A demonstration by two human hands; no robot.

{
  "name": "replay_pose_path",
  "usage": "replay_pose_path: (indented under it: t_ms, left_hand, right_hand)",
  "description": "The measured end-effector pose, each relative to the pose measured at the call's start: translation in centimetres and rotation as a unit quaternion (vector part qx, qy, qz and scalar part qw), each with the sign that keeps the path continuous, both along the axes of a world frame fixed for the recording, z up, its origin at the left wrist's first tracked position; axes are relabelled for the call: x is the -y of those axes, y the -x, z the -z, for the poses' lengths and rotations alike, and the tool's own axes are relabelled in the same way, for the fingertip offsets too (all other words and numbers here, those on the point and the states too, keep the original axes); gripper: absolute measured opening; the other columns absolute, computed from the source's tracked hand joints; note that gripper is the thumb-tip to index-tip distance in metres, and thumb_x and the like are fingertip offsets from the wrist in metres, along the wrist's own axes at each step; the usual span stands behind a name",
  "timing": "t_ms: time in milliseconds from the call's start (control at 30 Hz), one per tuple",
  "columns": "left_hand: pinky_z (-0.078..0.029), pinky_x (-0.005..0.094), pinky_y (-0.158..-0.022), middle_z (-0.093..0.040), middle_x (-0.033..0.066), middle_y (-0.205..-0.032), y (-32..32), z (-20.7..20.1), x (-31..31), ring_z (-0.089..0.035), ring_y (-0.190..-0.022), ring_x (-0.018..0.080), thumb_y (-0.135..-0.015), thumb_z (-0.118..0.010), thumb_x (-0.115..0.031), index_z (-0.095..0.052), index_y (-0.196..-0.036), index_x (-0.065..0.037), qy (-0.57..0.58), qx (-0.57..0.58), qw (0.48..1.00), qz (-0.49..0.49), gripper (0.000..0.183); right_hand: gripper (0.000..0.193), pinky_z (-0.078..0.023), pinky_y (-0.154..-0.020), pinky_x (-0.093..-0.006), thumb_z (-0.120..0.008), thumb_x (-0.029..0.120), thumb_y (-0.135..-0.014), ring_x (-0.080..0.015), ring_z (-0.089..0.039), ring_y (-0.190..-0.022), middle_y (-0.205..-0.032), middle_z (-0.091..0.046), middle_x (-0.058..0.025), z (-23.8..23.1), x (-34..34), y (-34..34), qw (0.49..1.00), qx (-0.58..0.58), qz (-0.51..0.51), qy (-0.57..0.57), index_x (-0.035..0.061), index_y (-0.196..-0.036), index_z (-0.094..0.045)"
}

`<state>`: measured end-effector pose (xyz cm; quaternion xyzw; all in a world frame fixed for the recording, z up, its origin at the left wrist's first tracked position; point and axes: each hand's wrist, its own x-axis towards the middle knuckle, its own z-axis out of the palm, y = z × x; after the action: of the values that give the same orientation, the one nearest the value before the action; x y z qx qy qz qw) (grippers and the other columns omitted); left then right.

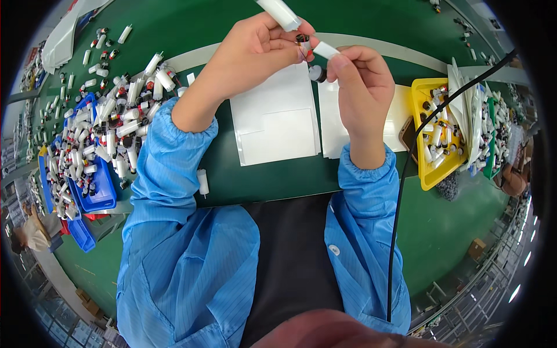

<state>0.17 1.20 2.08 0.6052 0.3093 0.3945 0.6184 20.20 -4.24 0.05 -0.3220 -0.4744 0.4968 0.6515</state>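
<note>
My left hand [249, 55] is closed, its fingertips pinching a small white, red and black cylindrical part [303, 42] with thin wires. A white cylinder [279, 14] sticks out above its fingers toward the upper edge, apparently in the same grip. In my right hand [362, 87], thumb and fingers pinch a small white strip [326, 50], one end close to the wired part. Just below the strip, against the right fingertips, is a dark round-ended piece [317, 73]; whether it is held or hanging by a wire, I cannot tell. White sheets [278, 130] lie under both hands.
At the left, many white cylinders with black ends [116, 124] heap over blue trays [101, 188]. One loose cylinder [202, 182] lies by my left sleeve. At the right stand a yellow tray [428, 177] of parts and a phone [407, 134]. A black cable [400, 214] crosses near my right arm.
</note>
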Motion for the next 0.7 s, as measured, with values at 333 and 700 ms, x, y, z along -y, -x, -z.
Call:
replay_pose_path:
  t_ms: [333, 700]
  left_hand:
    - [-0.053, 0.032, -0.1, -0.063, 0.0129, -0.124, -0.2, 0.2, 0.4, -0.063, -0.115, 0.0181, -0.09, -0.058, 0.011, -0.057, -0.125, 0.004, -0.069, -0.059, 0.995, 0.052, 0.036]
    - [-0.054, 0.0299, -0.096, -0.067, 0.011, -0.122, -0.1, -0.5, 0.8, -0.065, -0.108, 0.016, -0.091, -0.061, 0.007, -0.061, -0.125, 0.004, -0.106, -0.083, 0.988, 0.077, 0.034]
  right_hand:
    - [0.011, -0.05, -0.075, -0.0224, -0.07, 0.001, -0.091, -0.0097, -0.064, -0.083, -0.09, -0.069, -0.0056, -0.2, -0.6, -0.2, 0.991, 0.041, -0.098, 0.081, -0.0019, -0.101, -0.066]
    - [0.012, -0.052, -0.074, -0.0215, -0.07, 0.0, -0.09, -0.0098, -0.066, -0.082, -0.09, -0.07, -0.0065, -0.3, -0.3, 0.1, 0.993, 0.064, -0.037, 0.091, -0.0026, -0.1, -0.065]
